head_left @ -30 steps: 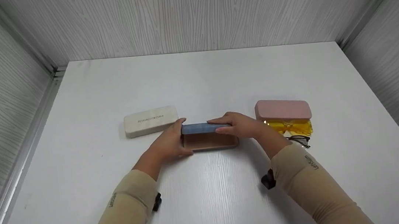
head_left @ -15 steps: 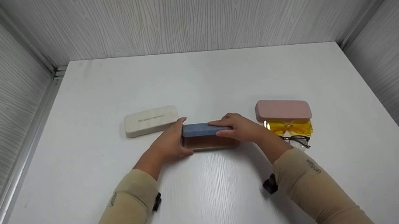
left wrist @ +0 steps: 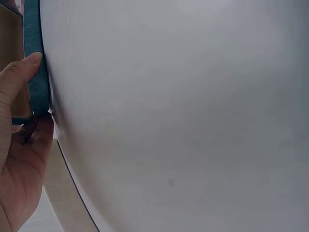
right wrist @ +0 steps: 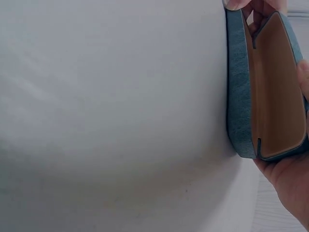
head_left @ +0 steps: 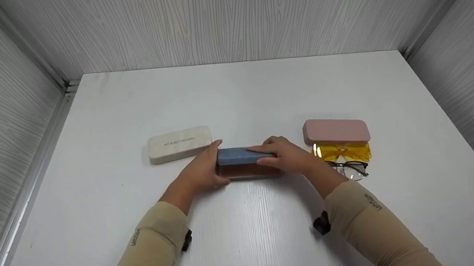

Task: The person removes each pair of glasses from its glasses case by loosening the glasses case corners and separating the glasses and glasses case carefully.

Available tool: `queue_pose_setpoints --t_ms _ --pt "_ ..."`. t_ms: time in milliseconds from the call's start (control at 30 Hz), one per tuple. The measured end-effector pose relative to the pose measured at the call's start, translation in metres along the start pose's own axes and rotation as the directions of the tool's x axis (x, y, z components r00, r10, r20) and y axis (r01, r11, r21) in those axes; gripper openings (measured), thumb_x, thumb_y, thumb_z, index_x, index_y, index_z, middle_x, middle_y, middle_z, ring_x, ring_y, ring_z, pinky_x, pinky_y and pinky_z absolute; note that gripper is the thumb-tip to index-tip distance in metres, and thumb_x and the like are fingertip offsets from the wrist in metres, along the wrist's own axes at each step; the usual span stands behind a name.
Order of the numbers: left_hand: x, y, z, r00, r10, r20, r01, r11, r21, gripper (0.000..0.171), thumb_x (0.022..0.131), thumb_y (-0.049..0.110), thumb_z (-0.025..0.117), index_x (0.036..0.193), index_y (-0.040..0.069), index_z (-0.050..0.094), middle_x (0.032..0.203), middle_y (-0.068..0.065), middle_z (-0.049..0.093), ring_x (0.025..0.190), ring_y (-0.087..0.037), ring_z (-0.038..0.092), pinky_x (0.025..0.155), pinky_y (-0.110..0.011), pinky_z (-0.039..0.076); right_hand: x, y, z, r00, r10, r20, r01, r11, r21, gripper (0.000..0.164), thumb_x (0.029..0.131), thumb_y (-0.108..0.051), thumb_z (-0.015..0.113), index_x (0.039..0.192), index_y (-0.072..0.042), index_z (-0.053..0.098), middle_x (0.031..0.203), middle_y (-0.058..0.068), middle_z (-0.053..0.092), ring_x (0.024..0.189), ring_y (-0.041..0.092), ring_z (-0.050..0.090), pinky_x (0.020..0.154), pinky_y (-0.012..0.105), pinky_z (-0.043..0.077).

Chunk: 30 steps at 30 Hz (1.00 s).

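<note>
A blue glasses case stands on the table with its lid partly raised and its tan inside showing. My left hand grips the left end of the case, thumb along the front side and fingers behind. In the left wrist view, the thumb lies against the blue wall. My right hand holds the right part of the lid between thumb and fingers. No glasses show in the visible part of the inside in the right wrist view.
A cream glasses case with lettering lies left, close to my left fingers. On the right lie a pink glasses case, yellow-tinted glasses and black-framed glasses, near my right forearm. Walls surround the white table.
The blue lid has tilted down toward me, and the gap between it and the base has narrowed. My right hand has moved slightly down with it; my left hand has stayed nearly still.
</note>
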<state>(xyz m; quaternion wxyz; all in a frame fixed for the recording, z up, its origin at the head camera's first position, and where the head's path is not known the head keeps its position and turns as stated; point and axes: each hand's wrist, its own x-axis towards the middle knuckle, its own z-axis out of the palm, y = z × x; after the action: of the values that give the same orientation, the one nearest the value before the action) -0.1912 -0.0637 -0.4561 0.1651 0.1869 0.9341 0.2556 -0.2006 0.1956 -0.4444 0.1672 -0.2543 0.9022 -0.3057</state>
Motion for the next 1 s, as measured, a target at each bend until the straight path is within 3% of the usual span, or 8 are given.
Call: queue_pose_setpoints --t_ms 600,1000 --pt "0.0008 -0.0024 0.0009 0.999 0.042 -0.003 -0.042 0.999 0.014 0.108 0.069 0.032 0.078 0.146 0.010 0.005 0.142 -0.018 0.032 0.131 -0.027 0.030 0.108 -0.037 0.024 -0.0052 -0.0011 0.0031 1.000 0.006 -0.015 -0.006 0.999 -0.046 0.047 0.084 -0.055 0.051 0.130 -0.044 0.045 0.122 0.008 0.047 0.107 0.023 0.042 0.089 0.041 0.040" --pt "0.0019 0.0003 -0.0024 0.999 0.035 0.006 -0.035 0.999 -0.014 0.102 0.070 0.034 0.078 0.145 0.009 0.013 0.134 -0.015 0.041 0.125 -0.026 0.038 0.105 -0.038 0.029 -0.0085 0.0029 0.0100 0.998 -0.048 -0.030 0.043 0.990 -0.138 0.050 0.084 -0.050 0.057 0.131 -0.045 0.043 0.125 0.008 0.041 0.108 0.023 0.038 0.089 0.037 0.037"
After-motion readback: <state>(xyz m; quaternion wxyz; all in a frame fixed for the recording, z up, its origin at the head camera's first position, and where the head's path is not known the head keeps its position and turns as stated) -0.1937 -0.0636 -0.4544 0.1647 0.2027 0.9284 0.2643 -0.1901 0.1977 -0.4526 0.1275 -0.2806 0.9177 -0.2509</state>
